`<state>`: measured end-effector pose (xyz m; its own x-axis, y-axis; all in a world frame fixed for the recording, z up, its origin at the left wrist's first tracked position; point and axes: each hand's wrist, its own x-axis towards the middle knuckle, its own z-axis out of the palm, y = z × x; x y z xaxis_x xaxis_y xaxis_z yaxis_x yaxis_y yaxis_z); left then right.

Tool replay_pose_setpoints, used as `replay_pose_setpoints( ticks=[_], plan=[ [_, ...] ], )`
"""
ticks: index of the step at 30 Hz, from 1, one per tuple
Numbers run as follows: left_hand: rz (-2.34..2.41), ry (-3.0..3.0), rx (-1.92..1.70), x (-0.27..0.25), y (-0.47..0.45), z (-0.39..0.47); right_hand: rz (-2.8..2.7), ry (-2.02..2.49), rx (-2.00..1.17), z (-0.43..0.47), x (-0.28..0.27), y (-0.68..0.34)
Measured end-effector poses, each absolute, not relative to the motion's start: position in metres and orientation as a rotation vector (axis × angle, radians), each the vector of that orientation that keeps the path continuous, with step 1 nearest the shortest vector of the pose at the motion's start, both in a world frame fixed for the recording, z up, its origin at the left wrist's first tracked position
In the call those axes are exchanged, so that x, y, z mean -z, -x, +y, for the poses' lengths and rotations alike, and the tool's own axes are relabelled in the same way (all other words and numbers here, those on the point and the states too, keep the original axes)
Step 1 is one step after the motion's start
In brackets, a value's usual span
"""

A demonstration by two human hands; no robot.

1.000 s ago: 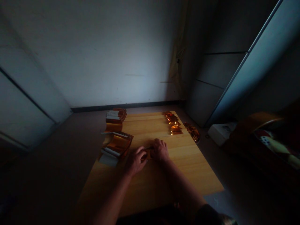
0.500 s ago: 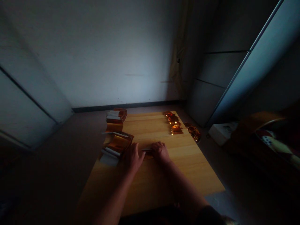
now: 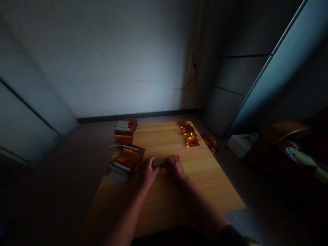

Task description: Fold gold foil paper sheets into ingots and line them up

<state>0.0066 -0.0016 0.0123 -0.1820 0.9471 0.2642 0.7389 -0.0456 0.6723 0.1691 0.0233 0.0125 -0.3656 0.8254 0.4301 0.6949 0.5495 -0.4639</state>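
Between my two hands is a narrow folded strip of paper (image 3: 159, 163), greyish on the side that shows, close above the wooden table (image 3: 205, 177). My left hand (image 3: 149, 171) grips its left end, thumb and fingers closed around it. My right hand (image 3: 175, 166) is closed over the right end, its fingers curled and hiding that part. Just left of my left hand lie curved stacks of copper-gold foil paper (image 3: 129, 155) with pale backs. Fine folds in the held strip are too dark to make out.
At the table's far left corner sits another stack of foil sheets (image 3: 126, 125). Several shiny folded foil pieces (image 3: 191, 135) lie in a row at the far right. A heap of gold foil (image 3: 210, 143) is beyond the right edge, near a white box (image 3: 241, 145). A wall stands behind.
My left fingers have drawn in and closed on the strip's left end, where they were more outstretched before. The strip shows more of its pale side. My right hand has hardly moved.
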Motion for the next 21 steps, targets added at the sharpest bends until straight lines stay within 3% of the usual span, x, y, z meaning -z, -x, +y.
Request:
replay_pose_setpoints(
  ticks=[5, 14, 21],
  plan=[
    [1.634, -1.398, -1.061, -0.022, 0.001, 0.006, -1.967, 1.037, -0.389, 0.022, -0.011, -0.171],
    [1.476, -1.171, -1.127, -0.026, 0.003, -0.002, -1.437, 1.034, -1.178, 0.021, -0.015, -0.178],
    [1.416, -1.193, -1.085, -0.036, 0.004, -0.008, -1.278, 1.022, -1.482, 0.025, -0.027, -0.189]
  ],
)
